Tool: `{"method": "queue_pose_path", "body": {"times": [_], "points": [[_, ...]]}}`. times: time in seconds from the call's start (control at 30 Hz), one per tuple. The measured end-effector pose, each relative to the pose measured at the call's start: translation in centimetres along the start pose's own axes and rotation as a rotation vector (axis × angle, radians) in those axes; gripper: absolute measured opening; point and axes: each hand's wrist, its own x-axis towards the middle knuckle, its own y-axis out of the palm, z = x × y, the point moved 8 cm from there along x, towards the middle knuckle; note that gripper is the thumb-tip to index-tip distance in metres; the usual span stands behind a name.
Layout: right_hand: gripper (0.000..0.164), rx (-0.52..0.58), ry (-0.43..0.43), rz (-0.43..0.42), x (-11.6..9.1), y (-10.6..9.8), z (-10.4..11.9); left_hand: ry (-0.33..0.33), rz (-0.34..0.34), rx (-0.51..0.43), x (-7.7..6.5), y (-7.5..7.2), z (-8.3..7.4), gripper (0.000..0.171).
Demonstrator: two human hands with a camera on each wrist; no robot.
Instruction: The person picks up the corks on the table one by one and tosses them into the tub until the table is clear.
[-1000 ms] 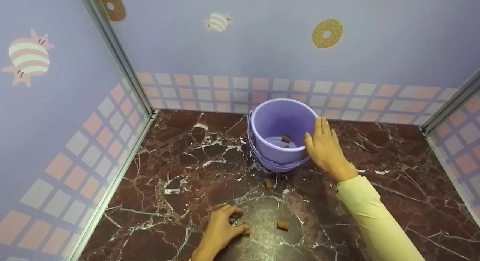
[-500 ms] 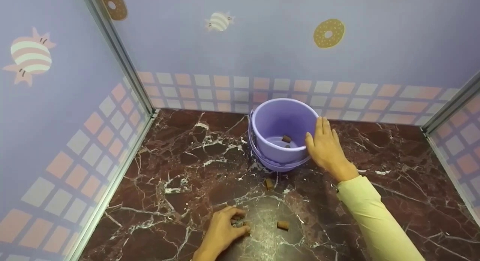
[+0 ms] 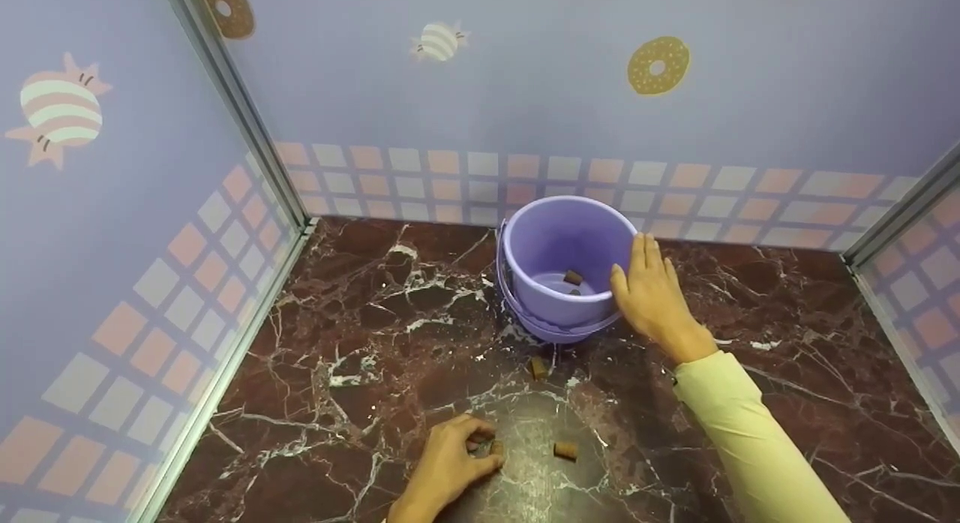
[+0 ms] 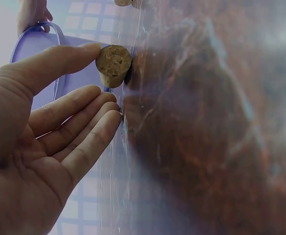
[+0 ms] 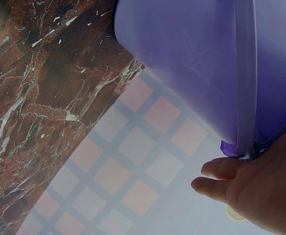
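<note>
At the front of the floor my left hand (image 3: 448, 463) is at a small tapered cork (image 4: 113, 63). In the left wrist view my thumb touches the cork's end, while the other fingers lie extended below it, apart from it. A purple bucket (image 3: 555, 234) stands upright by the back wall. My right hand (image 3: 656, 302) holds its right rim, thumb over the edge and fingers along the outer side. Inside the bucket lies a cork (image 3: 573, 278), with part of another beside it. One cork (image 3: 538, 368) lies before the bucket, another cork (image 3: 566, 451) right of my left hand.
Dark red marbled flooring (image 3: 315, 410) with white veins spreads around the bucket. Purple patterned panels enclose it; the back panel (image 3: 525, 95) rises right behind the bucket. A metal strip (image 3: 225, 380) edges the left panel. The bucket's handle (image 5: 246, 73) hangs down its side.
My left hand has shifted slightly to the right, and the cork at its thumb has moved a little away from me. My right hand and the bucket have stayed in place.
</note>
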Motion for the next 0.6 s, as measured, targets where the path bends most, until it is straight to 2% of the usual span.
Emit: {"method": "queue_pose_path", "body": {"times": [0.13, 0.37, 0.6], "points": [[0.072, 0.001, -0.001, 0.008, -0.06, 0.04, 0.00, -0.009, 0.002, -0.008, 0.05, 0.11, -0.04, 0.027], [0.072, -0.003, -0.005, 0.001, 0.01, 0.02, -0.08, 0.014, -0.030, -0.005, 0.14, 0.20, -0.35, 0.023], [0.072, -0.006, -0.007, -0.008, 0.03, -0.06, -0.12, 0.011, 0.004, 0.014, 0.04, 0.31, -0.25, 0.030]]}}
